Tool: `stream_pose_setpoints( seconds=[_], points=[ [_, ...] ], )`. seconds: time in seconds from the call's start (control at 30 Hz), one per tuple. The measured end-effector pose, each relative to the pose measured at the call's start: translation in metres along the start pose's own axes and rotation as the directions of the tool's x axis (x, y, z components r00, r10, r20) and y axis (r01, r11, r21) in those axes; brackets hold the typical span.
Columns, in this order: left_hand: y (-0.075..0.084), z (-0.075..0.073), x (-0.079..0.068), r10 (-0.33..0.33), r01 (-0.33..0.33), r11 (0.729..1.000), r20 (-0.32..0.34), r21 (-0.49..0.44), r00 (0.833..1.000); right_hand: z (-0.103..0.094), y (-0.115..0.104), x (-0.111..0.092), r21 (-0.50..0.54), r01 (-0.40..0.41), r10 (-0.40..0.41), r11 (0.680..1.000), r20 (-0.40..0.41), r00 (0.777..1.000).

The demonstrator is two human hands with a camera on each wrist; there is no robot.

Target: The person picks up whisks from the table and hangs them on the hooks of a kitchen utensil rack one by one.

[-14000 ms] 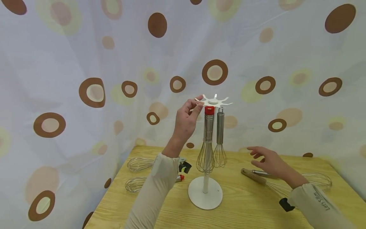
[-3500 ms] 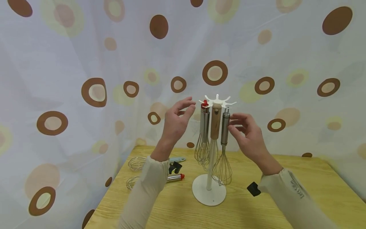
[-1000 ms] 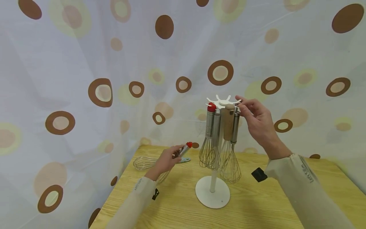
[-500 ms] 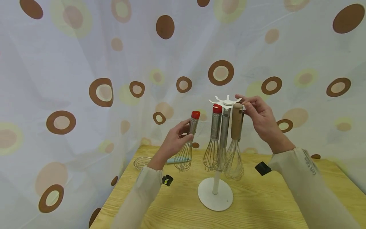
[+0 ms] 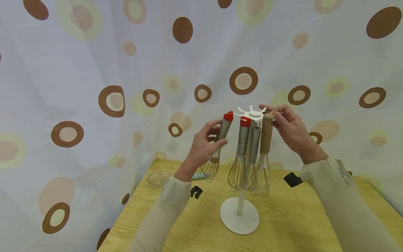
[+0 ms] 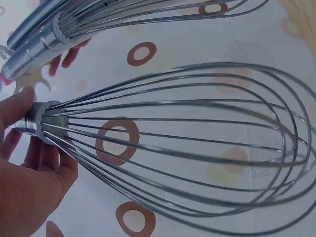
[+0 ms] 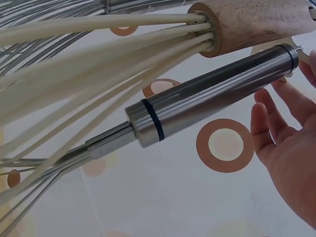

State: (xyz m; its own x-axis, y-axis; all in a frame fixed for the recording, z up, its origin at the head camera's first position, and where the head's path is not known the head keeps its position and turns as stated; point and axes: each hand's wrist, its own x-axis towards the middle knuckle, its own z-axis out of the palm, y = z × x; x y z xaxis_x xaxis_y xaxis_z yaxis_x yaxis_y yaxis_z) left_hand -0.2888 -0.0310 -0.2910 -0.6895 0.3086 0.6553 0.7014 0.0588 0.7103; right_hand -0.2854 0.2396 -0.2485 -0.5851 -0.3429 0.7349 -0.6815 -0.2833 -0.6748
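My left hand (image 5: 203,145) grips the steel handle of a red-capped whisk (image 5: 225,128), tilted left of the white whisk stand (image 5: 227,220). The wires of this whisk (image 6: 177,143) fill the left wrist view. At the stand's top, my right hand (image 5: 292,131) pinches one of the hooked arms with thumb and finger. A second red-capped whisk (image 5: 242,140), a slim steel whisk (image 5: 254,140) and a wooden-handled whisk (image 5: 266,138) hang there. A steel whisk with black bands (image 7: 212,94) hangs by my right fingers, hidden in the head view.
A whisk with a pale blue handle (image 5: 158,179) lies on the left of the wooden table (image 5: 195,227), partly behind my left arm. Black wrist mounts (image 5: 293,179) show at both cuffs. A dotted curtain (image 5: 151,45) hangs right behind the table.
My left hand has lifted the red-capped whisk off the table and moved it up and right to the stand. The stand's top has turned, its hanging whisks shifting right, with my right hand on it.
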Motion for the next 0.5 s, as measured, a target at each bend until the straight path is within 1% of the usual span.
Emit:
stream_pose_setpoints(
  seconds=[0.13,0.27,0.37,0.5],
  points=[
    [0.001,0.004,0.002,0.008,-0.008,1.000,-0.020,0.011,1.000,-0.003,0.000,0.001,0.051,0.004,-0.006,0.999,0.047,0.999],
    [0.003,0.008,0.004,0.015,-0.015,1.000,-0.021,0.011,1.000,-0.005,0.000,0.000,0.063,-0.006,0.002,0.998,0.061,0.998],
    [0.005,0.011,0.005,0.021,-0.021,0.999,-0.005,0.027,1.000,-0.005,0.000,0.000,0.067,-0.013,0.009,0.998,0.063,0.998],
    [0.005,0.015,0.006,0.034,-0.035,0.998,0.037,0.045,0.999,-0.006,-0.001,0.001,0.069,-0.021,0.017,0.997,0.065,0.998]
  ],
)
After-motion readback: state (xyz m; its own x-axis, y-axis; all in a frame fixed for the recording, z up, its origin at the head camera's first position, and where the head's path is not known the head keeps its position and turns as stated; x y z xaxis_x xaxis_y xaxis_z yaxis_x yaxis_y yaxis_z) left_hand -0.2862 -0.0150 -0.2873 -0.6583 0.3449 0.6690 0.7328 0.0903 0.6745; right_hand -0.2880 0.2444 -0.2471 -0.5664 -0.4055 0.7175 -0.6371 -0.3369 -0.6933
